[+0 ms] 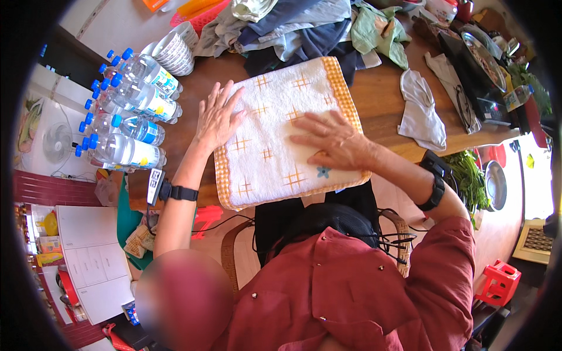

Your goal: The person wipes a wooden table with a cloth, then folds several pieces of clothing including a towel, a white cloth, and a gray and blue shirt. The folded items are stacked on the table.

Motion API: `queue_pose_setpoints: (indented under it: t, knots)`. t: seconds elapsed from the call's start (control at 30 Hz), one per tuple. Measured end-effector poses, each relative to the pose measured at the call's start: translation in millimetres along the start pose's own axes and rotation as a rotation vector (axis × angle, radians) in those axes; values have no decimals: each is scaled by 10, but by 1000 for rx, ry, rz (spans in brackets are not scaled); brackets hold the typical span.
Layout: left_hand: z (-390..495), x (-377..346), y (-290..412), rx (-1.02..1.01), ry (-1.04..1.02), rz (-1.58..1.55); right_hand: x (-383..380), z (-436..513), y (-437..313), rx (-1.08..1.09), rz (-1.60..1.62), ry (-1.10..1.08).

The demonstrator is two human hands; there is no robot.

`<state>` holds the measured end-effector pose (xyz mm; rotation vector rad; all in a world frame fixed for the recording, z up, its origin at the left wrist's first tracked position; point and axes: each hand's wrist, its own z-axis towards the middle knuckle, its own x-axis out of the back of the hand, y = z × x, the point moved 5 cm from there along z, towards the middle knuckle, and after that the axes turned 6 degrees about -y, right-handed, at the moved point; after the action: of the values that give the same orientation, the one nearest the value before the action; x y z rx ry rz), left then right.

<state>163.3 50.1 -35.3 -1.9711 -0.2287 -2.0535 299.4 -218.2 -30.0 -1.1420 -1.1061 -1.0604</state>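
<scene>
A white terry towel [268, 127] with an orange checked border and orange crossed lines lies flat and folded at the front edge of the wooden table, its near side slightly past the edge. My left hand [218, 115] rests with spread fingers at the towel's left edge, partly on it. My right hand [331, 139], slightly blurred, lies palm down over the right half, above a small blue flower. Neither hand grips anything. Beyond the towel is a heap of crumpled clothes [303, 26], touching or nearly touching its far edge.
Plastic water bottles [136, 105] and stacked patterned bowls [173, 52] stand to the left. A grey-white cloth [421, 109] lies on the table [382, 96] at right, near a black cooker with a metal pan [483, 61]. A red stool [499, 283] is on the floor.
</scene>
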Motion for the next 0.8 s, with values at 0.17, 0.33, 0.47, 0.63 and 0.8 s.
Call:
queue_pose_setpoints:
  t: [0.17,0.33,0.47,0.63,0.8]
  knots:
    - [-181,36,-75,127,-31,-133,160,-253,592,-423,-49,101]
    - [-995,270,145,-153,117,-367,295,-969,497,-252,140,107]
    - [-1824,270,121,-234,132,-307,129,-1641,261,-145,-46,-88]
    - [-2142,2,246,-334,223,63,-94,-1593,84,-54,-395,137]
    - [-2048,-94,727,-496,334,60,-165,-1126,-278,139,-503,189]
